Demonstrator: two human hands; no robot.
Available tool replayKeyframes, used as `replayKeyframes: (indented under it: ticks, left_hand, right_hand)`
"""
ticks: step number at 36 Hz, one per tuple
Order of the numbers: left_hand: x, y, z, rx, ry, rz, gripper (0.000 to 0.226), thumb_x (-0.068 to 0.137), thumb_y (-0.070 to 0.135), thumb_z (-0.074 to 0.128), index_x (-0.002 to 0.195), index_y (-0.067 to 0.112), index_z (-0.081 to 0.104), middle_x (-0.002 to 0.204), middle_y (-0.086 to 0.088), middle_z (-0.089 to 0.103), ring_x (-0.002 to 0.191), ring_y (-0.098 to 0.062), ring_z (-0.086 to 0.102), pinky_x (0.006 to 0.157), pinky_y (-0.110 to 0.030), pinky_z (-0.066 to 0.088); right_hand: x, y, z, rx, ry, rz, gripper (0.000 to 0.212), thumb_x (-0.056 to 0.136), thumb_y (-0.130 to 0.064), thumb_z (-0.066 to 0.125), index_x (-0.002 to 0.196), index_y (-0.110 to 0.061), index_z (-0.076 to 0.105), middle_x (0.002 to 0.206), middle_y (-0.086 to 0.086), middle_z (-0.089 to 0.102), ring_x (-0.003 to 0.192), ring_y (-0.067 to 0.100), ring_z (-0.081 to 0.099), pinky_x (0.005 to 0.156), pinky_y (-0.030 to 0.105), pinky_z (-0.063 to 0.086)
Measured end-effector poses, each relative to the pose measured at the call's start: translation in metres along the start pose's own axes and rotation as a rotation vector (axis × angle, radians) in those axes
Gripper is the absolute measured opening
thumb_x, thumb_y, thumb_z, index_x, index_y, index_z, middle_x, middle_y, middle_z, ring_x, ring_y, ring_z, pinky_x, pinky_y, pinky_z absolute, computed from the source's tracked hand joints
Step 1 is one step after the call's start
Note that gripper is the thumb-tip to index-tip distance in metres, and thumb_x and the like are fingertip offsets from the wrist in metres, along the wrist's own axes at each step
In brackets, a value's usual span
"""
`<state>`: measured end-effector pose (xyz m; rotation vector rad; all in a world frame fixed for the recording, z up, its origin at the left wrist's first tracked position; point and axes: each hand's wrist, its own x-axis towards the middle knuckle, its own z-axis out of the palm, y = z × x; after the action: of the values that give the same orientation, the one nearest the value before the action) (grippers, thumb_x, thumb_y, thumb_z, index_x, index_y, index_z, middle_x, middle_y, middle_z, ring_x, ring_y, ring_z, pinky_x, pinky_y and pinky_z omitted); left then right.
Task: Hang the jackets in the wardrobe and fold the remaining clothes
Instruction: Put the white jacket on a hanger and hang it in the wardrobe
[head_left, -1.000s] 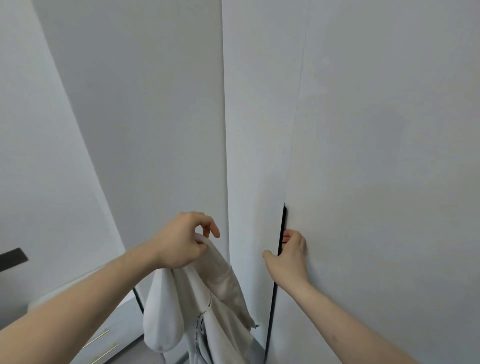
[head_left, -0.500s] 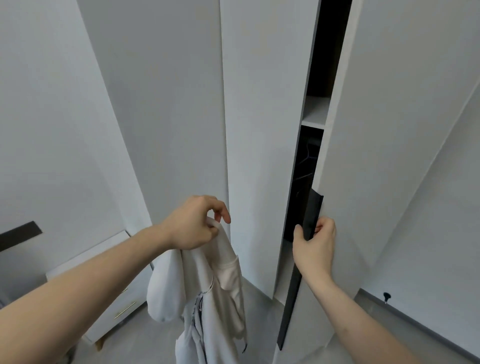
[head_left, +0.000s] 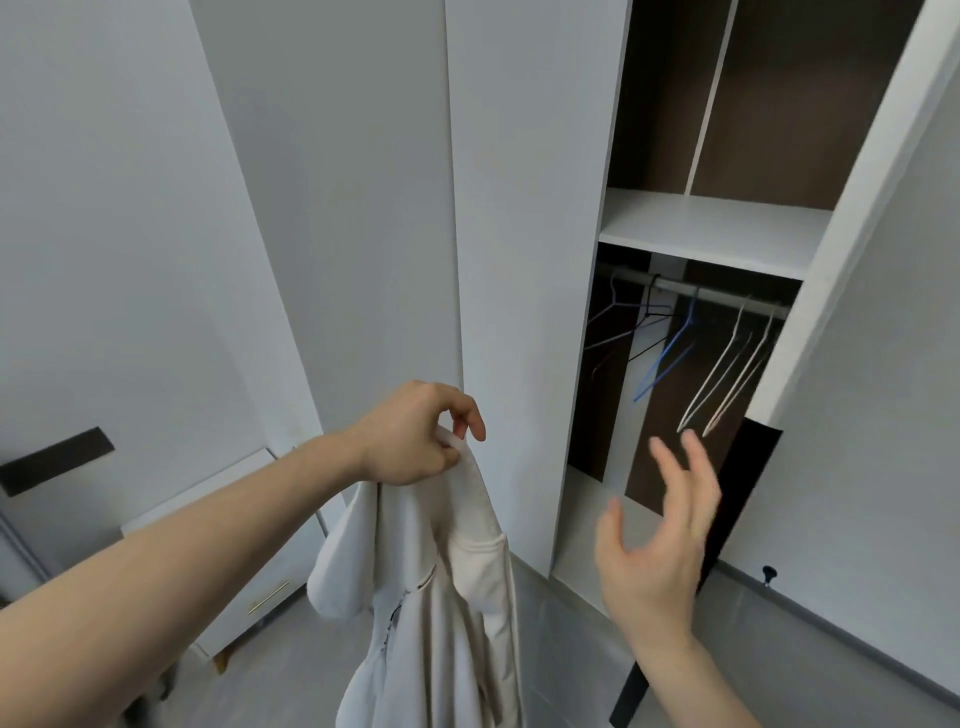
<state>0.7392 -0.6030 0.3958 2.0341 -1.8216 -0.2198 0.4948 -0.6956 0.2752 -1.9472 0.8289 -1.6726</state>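
Note:
My left hand (head_left: 415, 436) pinches a cream-white zip jacket (head_left: 441, 597) by its collar, and the jacket hangs down in front of the closed wardrobe panel. The wardrobe door (head_left: 883, 364) on the right stands open. Inside, a metal rail (head_left: 701, 291) carries several empty hangers: a grey one, a black one, a blue hanger (head_left: 670, 353) and two white hangers (head_left: 727, 379). My right hand (head_left: 660, 545) is raised with fingers spread, holding nothing, just below the white hangers and left of the door's black handle strip (head_left: 737, 493).
A white shelf (head_left: 711, 228) sits above the rail, with a divided dark compartment over it. A low white drawer unit (head_left: 234, 545) with a brass handle stands at the lower left against the wall. Grey floor lies below, with a small doorstop (head_left: 768, 574) at the right.
The wardrobe door has swung from shut to wide open. My right hand has let go of the door's handle strip and now hovers open in front of the hangers. The left hand keeps the jacket.

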Motion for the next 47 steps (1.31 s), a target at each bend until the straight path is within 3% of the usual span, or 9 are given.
replayKeyframes:
  ticks: [5, 9, 11, 14, 25, 30, 40, 44, 47]
  left_hand:
    - [-0.019, 0.007, -0.004, -0.011, 0.0, 0.022, 0.035, 0.073, 0.011, 0.063, 0.096, 0.035, 0.072, 0.085, 0.019, 0.062, 0.078, -0.011, 0.062, 0.08, -0.029, 0.051]
    - [-0.032, 0.011, -0.011, -0.018, -0.001, 0.06, 0.03, 0.077, 0.014, 0.067, 0.098, 0.035, 0.072, 0.086, 0.019, 0.062, 0.081, -0.013, 0.063, 0.082, -0.032, 0.051]
    - [-0.041, 0.009, -0.016, -0.009, 0.038, 0.067, 0.026, 0.078, 0.017, 0.071, 0.097, 0.035, 0.072, 0.086, 0.02, 0.062, 0.081, -0.012, 0.062, 0.08, -0.029, 0.05]
    - [-0.054, -0.006, -0.028, 0.018, 0.142, 0.039, 0.017, 0.08, 0.032, 0.08, 0.094, 0.034, 0.073, 0.085, 0.019, 0.061, 0.081, -0.008, 0.06, 0.074, -0.024, 0.048]
    - [-0.133, -0.098, 0.039, -0.269, 0.381, -0.56, 0.052, 0.084, 0.047, 0.077, 0.127, 0.026, 0.056, 0.122, 0.008, 0.051, 0.105, -0.011, 0.058, 0.09, -0.029, 0.049]
    - [-0.169, -0.111, 0.135, -0.579, 0.051, -0.819, 0.047, 0.08, 0.027, 0.077, 0.121, 0.019, 0.056, 0.119, -0.001, 0.059, 0.096, -0.016, 0.061, 0.095, -0.033, 0.052]
    - [-0.137, -0.101, 0.163, -1.117, 0.005, -0.924, 0.051, 0.081, 0.038, 0.072, 0.124, 0.024, 0.049, 0.128, 0.007, 0.055, 0.097, -0.001, 0.055, 0.067, -0.014, 0.048]
    - [-0.123, -0.101, 0.156, -1.334, 0.004, -0.896, 0.066, 0.095, 0.062, 0.049, 0.15, 0.028, 0.037, 0.153, 0.014, 0.042, 0.142, -0.01, 0.041, 0.11, -0.025, 0.035]
    - [-0.107, -0.098, 0.158, -1.464, 0.016, -0.827, 0.055, 0.101, 0.065, 0.031, 0.135, 0.029, 0.055, 0.11, 0.022, 0.073, 0.104, 0.002, 0.067, 0.087, -0.018, 0.047]
  right_hand:
    - [-0.003, -0.022, 0.027, 0.075, -0.667, 0.171, 0.062, 0.086, -0.037, 0.072, 0.141, -0.048, 0.045, 0.145, -0.034, 0.042, 0.137, -0.008, 0.037, 0.114, 0.022, 0.036]
    - [0.001, -0.03, 0.055, 0.094, -1.07, 0.313, 0.06, 0.077, -0.063, 0.072, 0.131, -0.053, 0.049, 0.118, -0.03, 0.062, 0.111, -0.016, 0.053, 0.091, 0.014, 0.041]
    - [0.005, -0.041, 0.066, 0.125, -1.058, 0.321, 0.019, 0.087, -0.053, 0.066, 0.085, -0.035, 0.06, 0.075, -0.017, 0.061, 0.071, 0.0, 0.056, 0.07, 0.026, 0.042]
    - [0.017, -0.057, 0.077, 0.177, -0.976, 0.248, 0.041, 0.099, -0.039, 0.057, 0.062, -0.029, 0.042, 0.057, -0.013, 0.035, 0.054, 0.006, 0.031, 0.055, 0.025, 0.026]
    - [0.035, -0.114, 0.101, 0.372, -0.876, 0.157, 0.046, 0.095, -0.042, 0.053, 0.083, 0.003, 0.054, 0.073, 0.004, 0.047, 0.071, 0.016, 0.045, 0.068, 0.035, 0.037]
    - [0.041, -0.124, 0.103, 0.429, -0.864, 0.118, 0.053, 0.095, -0.042, 0.052, 0.085, 0.01, 0.05, 0.076, 0.008, 0.043, 0.073, 0.019, 0.041, 0.07, 0.036, 0.034]
    - [0.063, -0.142, 0.097, 0.588, -0.892, 0.207, 0.029, 0.104, -0.025, 0.053, 0.081, -0.017, 0.069, 0.074, -0.003, 0.058, 0.07, 0.011, 0.054, 0.064, 0.021, 0.045]
    - [0.07, -0.135, 0.088, 0.643, -0.9, 0.263, 0.028, 0.106, -0.02, 0.051, 0.092, -0.004, 0.069, 0.078, 0.006, 0.06, 0.073, 0.016, 0.057, 0.064, 0.023, 0.048]
    - [0.072, -0.13, 0.084, 0.65, -0.913, 0.294, 0.028, 0.105, -0.02, 0.05, 0.098, -0.002, 0.07, 0.083, 0.012, 0.06, 0.077, 0.021, 0.057, 0.067, 0.026, 0.049]
